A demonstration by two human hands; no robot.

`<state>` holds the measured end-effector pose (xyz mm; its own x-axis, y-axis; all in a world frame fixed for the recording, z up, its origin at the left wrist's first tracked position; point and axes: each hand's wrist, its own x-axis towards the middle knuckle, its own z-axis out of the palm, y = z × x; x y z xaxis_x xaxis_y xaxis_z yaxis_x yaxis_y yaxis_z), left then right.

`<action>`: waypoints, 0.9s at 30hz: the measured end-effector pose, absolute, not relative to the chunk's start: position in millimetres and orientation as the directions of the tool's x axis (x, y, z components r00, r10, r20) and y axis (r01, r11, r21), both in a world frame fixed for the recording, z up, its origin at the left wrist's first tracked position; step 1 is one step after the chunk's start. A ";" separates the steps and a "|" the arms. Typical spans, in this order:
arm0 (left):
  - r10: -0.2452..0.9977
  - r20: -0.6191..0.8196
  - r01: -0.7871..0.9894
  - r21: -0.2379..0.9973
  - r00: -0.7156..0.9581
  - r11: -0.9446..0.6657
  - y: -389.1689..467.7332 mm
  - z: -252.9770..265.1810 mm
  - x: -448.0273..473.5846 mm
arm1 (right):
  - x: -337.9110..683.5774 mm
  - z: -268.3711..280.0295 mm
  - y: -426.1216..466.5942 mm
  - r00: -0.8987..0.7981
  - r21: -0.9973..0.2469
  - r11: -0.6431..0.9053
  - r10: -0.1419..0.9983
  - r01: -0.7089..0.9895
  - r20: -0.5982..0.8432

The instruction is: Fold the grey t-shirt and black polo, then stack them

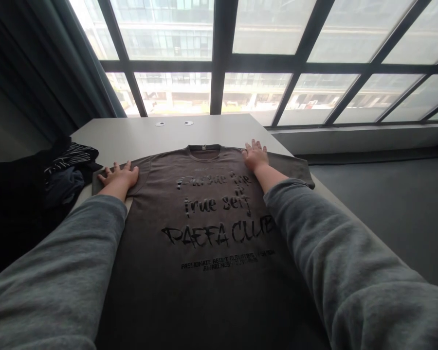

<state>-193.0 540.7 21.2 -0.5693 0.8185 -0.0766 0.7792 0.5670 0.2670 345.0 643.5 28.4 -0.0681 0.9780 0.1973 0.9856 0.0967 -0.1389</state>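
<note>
A dark brown-grey T-shirt [204, 296] lies spread out, front side up, with its collar toward the window and black lettering across the chest. Fingers spread, my left hand [119, 176] rests flat on the left sleeve. On the shoulder at the right, beside the collar, my right hand [255, 155] lies flat with its fingers stretched out. Neither hand grips the cloth. Both sleeves reach out to the sides, the right one partly behind my right hand and forearm. The shirt's lower hem is outside the view.
The shirt lies on a white table [219, 129] with two small round inserts near its far edge. A heap of dark clothes [62, 170] sits at the left. Beyond stand large framed windows [219, 92] and a dark curtain [58, 58]. Grey floor [394, 209] shows at the right.
</note>
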 end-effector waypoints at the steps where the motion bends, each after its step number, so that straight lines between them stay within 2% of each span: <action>1: 0.821 -0.066 0.780 0.276 -0.567 0.561 541.9 20.0 -194.2 | 360.5 28.8 642.7 -0.062 -0.156 0.085 0.988 0.984 0.143; 3: 0.822 -0.045 0.781 0.286 -0.567 0.555 544.3 18.0 -196.5 | 395.2 29.3 640.0 -0.094 -0.176 0.097 0.995 0.980 0.023; 5: 0.821 -0.042 0.783 0.276 -0.570 0.557 546.1 17.2 -197.5 | 429.1 28.6 636.1 -0.133 -0.167 0.125 0.990 0.978 -0.039; 10: 0.807 -0.098 0.778 0.219 -0.583 0.589 545.4 20.5 -195.1 | 478.3 22.5 633.4 -0.043 -0.075 0.038 0.997 0.996 -0.063; 17: 0.817 -0.116 0.780 0.246 -0.565 0.575 542.3 22.6 -194.9 | 479.9 21.1 638.6 0.015 -0.077 -0.019 0.999 0.997 -0.048; 20: 0.801 -0.112 0.768 0.230 -0.589 0.597 541.6 24.5 -191.4 | 475.8 23.3 627.8 0.071 -0.063 -0.069 0.997 0.996 0.028; 22: 0.800 -0.095 0.769 0.230 -0.592 0.596 539.8 27.6 -187.1 | 474.0 25.0 615.6 0.148 -0.045 -0.142 0.977 0.989 0.157; 25: 0.829 0.001 0.808 0.224 -0.559 0.544 528.5 34.5 -180.6 | 477.5 28.6 596.5 0.231 0.006 -0.249 0.908 0.969 0.350; 27: 0.857 0.086 0.851 0.205 -0.507 0.483 511.0 38.6 -178.5 | 485.5 31.8 587.1 0.252 0.040 -0.287 0.892 0.957 0.376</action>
